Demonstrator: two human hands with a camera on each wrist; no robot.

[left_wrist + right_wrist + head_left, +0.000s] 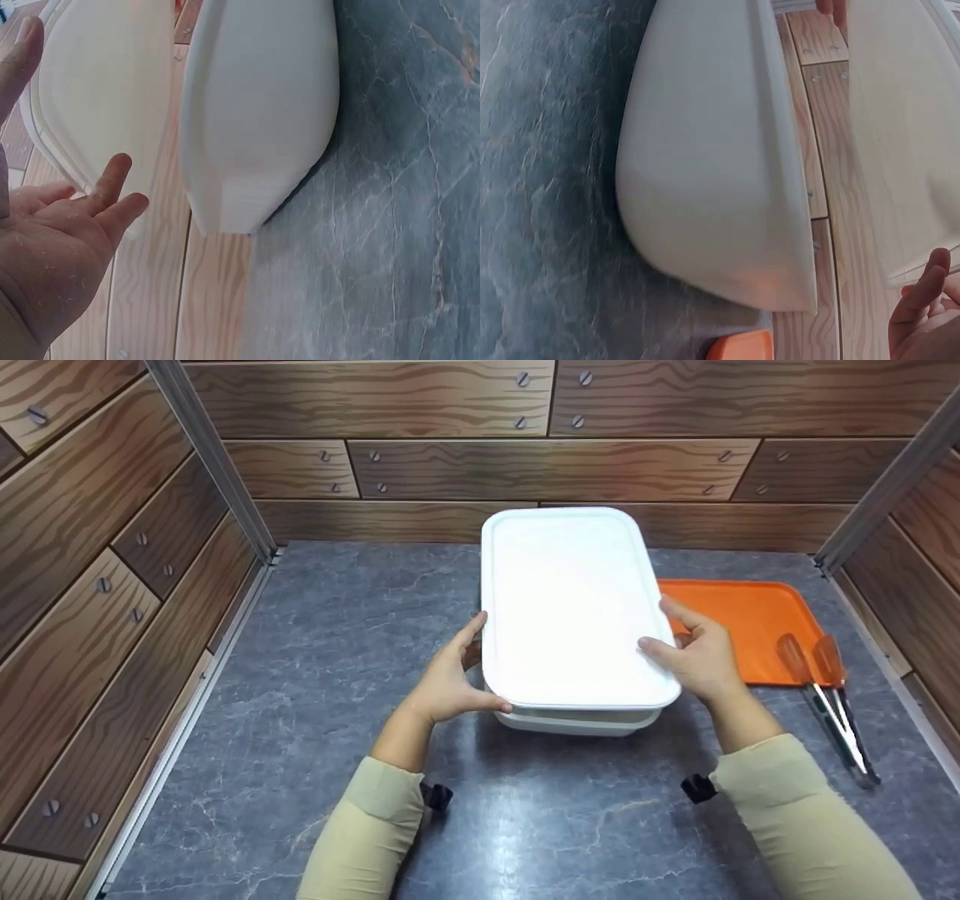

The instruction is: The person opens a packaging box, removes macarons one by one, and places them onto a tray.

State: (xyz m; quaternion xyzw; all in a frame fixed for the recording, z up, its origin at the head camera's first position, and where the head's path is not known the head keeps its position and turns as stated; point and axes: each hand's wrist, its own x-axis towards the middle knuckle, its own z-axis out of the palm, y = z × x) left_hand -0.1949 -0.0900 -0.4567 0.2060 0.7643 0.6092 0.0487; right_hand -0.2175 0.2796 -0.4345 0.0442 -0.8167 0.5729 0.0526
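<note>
A white rectangular lid [577, 607] is held above a white plastic container [577, 724] and hides most of it from overhead. Both wrist views show a gap between the lid [105, 90] and the container [712, 150], which stands on the table. My left hand [450, 682] holds the lid's left side near the close corner, with fingertips against its underside in the left wrist view. At the right edge, my right hand [701, 656] pinches the lid, thumb on top and fingers beneath. The container's inside is hidden.
An orange tray [750, 622] lies to the right, behind my right hand. Tongs [832, 705] with orange-brown heads rest over its near right corner, handles toward me. Wood-patterned walls [450, 469] border the grey marbled table [337, 622] at the back and sides.
</note>
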